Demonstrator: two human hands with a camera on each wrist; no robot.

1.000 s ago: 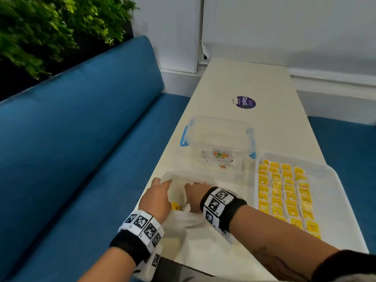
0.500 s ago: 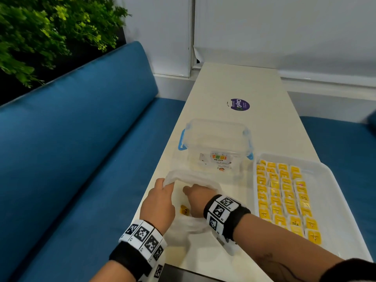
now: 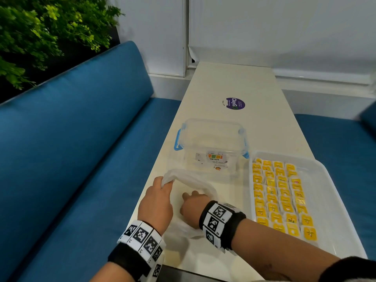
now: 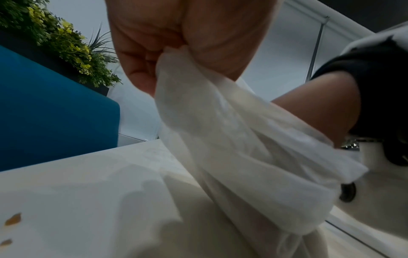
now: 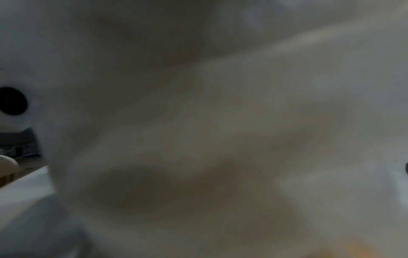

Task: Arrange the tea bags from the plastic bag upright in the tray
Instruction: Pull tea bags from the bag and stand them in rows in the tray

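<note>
A thin white plastic bag [image 3: 193, 181] lies on the table's near left part. My left hand [image 3: 165, 181] pinches the bag's rim and holds its mouth up; the left wrist view shows the hand [image 4: 176, 52] bunching the plastic bag [image 4: 232, 131]. My right hand [image 3: 193, 202] reaches into the bag's mouth, fingers hidden. The bag [image 5: 220, 122] fills the blurred right wrist view. To the right stands a white tray [image 3: 337, 192] with several rows of yellow tea bags [image 3: 278, 194].
A clear lidded box [image 3: 211, 143] with blue latches stands just beyond the bag. A purple sticker [image 3: 235, 103] lies farther up the narrow white table [image 3: 244, 82]. Blue sofa cushions [image 3: 81, 149] flank both sides. A dark flat object [image 3: 183, 276] lies at the near edge.
My left hand has raised the bag's rim and the mouth stands wider. A yellow tea bag seen between my hands half a second ago is now out of sight.
</note>
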